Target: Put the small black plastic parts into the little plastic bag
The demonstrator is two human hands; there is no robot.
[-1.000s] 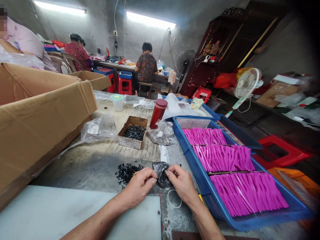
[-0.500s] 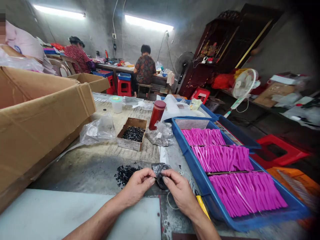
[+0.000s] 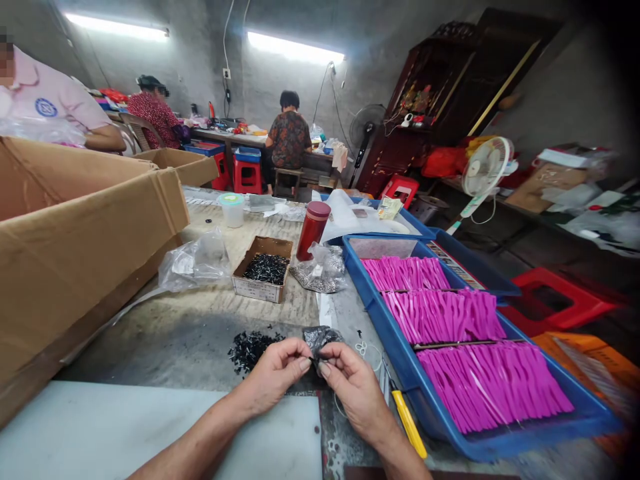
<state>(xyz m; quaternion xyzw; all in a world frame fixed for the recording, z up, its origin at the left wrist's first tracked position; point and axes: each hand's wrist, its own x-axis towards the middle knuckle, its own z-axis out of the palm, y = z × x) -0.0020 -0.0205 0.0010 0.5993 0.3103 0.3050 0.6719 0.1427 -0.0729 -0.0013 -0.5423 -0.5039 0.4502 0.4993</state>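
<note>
My left hand (image 3: 277, 373) and my right hand (image 3: 350, 383) meet fingertip to fingertip low in the middle of the head view. Both are closed in a pinch on a tiny dark piece (image 3: 314, 363) held between them. Just behind the fingers lies a small crumpled plastic bag (image 3: 320, 337) of dark parts. A loose heap of small black parts (image 3: 250, 348) lies on the table left of the bag. A thin white loop of cord (image 3: 361, 348) lies right of my right hand.
A blue tray (image 3: 400, 363) holds rows of magenta strips (image 3: 445, 313) at right. A big open cardboard box (image 3: 85, 233) fills the left. A small carton of black parts (image 3: 264, 269), a red flask (image 3: 313, 230), plastic bags and a yellow-handled tool (image 3: 409, 423) are nearby. Other people work at the back.
My right hand has slid left and nearer, uncovering the yellow-handled tool and the white cord. Both hands stay pinched together. The person at far left has shifted into fuller view.
</note>
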